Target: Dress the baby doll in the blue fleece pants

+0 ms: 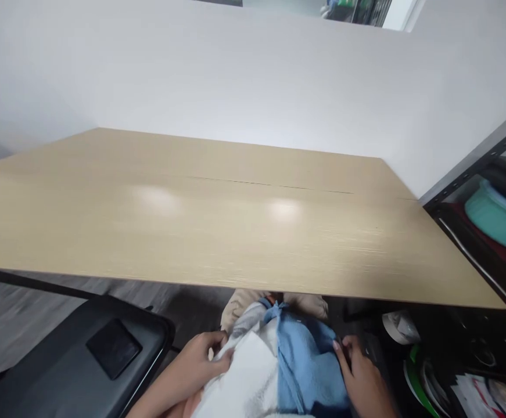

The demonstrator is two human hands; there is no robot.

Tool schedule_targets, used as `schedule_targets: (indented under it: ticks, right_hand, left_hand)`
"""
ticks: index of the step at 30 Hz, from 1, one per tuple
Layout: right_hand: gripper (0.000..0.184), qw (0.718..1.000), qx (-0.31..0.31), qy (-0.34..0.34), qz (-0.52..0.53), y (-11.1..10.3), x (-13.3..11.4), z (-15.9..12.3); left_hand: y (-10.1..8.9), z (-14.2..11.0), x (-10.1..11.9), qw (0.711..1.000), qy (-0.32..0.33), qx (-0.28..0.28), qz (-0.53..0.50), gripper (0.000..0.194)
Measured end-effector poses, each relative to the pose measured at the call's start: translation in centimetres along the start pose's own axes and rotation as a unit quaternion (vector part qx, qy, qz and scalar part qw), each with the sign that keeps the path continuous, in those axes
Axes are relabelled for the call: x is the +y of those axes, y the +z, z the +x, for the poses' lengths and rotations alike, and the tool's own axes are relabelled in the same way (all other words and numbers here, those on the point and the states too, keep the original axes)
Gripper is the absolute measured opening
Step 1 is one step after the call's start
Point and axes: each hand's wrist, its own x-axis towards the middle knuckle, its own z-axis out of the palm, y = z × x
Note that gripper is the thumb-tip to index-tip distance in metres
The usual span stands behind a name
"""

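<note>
A pale wood-toned surface [235, 232] is stretching towards a white wall [235, 87], with 2 bright reflections showing on it; on the left, a black padded seat [52, 371] is holding 1 dark, flat, rectangular object [114, 348]; on the right, a teal container [496, 217] is sitting on a dark shelf [470, 249]; below, a white roll-like item [394, 328], a green-rimmed round item [413, 380] and some papers [474, 395] are resting in shadow.

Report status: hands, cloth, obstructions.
Left hand pinching white cloth. Right hand at blue cloth's edge, grip unclear. Both below table edge; nothing seen blocking either.
</note>
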Motion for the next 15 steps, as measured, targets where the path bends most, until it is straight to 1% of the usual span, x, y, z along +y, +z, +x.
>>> schedule_targets:
  ticks: [3,5,6,7,9,13,15]
  right_hand:
    - [0.049,0.994,0.047,-0.063,0.074,1.4,-0.7,0.3]
    - [0.047,0.986,0.069,-0.097,0.120,1.4,-0.2,0.7]
    - [0.048,0.982,0.081,-0.101,0.137,1.0,0.4,0.9]
    - [0.048,0.980,0.093,-0.095,0.148,0.4,1.1,1.1]
    - [0.048,0.979,0.119,-0.064,0.154,-1.4,3.2,1.3]
    - [0.049,0.980,0.162,0.015,0.114,-6.5,8.3,1.0]
    - [0.049,0.972,0.207,0.072,0.084,-9.2,10.7,0.3]
  left_hand:
    - [-0.1,0.1,0.0,1.000,-0.001,-0.004,-0.002,0.042]
    - [-0.1,0.1,-0.1,1.000,-0.003,-0.006,-0.011,0.042]
    - [-0.1,0.1,-0.1,1.000,-0.001,-0.006,-0.016,0.042]
    - [0.0,0.0,-0.2,1.000,0.000,-0.006,-0.021,0.042]
    - [0.0,-0.1,-0.2,1.000,0.002,-0.003,-0.026,0.042]
    - [0.0,-0.1,-0.3,1.000,0.003,0.000,-0.015,0.041]
    - [0.1,0.2,-0.5,1.000,0.008,-0.005,-0.012,0.040]
